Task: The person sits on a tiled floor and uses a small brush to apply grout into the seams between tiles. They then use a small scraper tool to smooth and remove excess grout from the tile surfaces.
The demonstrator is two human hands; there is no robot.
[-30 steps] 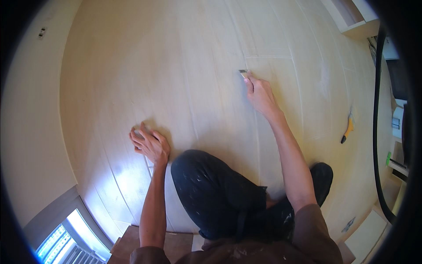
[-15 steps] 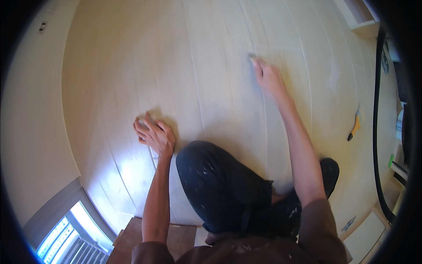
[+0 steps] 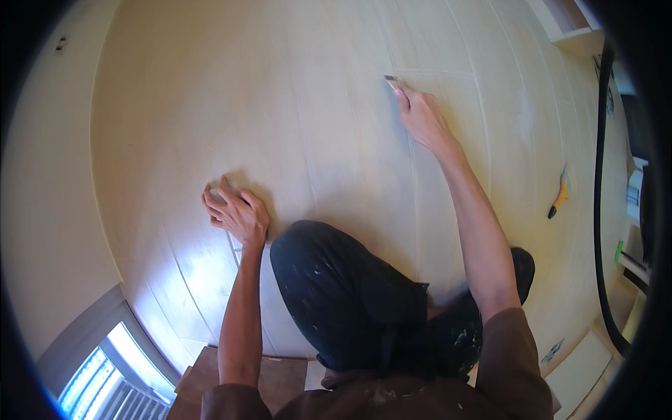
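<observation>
My right hand (image 3: 425,119) is closed around a small scraper (image 3: 390,81) with a flat metal blade, its handle mostly hidden in the fingers. The blade meets the pale plank floor (image 3: 357,161) near the corner of a board seam. On the floor to the left, my left hand (image 3: 239,213) leans on bent, spread fingertips, and I see nothing held in it. A second scraper (image 3: 558,199), with a yellow and black handle, lies on the floor to the right of my right forearm.
My bent knee (image 3: 311,255) in dark, paint-flecked trousers is between my arms. A black cable or hose (image 3: 599,182) runs along the right side. At the lower left are a brown board (image 3: 280,381) and a window frame (image 3: 84,325). A pale wall (image 3: 52,175) borders the left.
My right hand has moved slightly up and left with the scraper, whose blade now shows more clearly. The whole view has shifted a little; my left hand keeps its place on the floor.
</observation>
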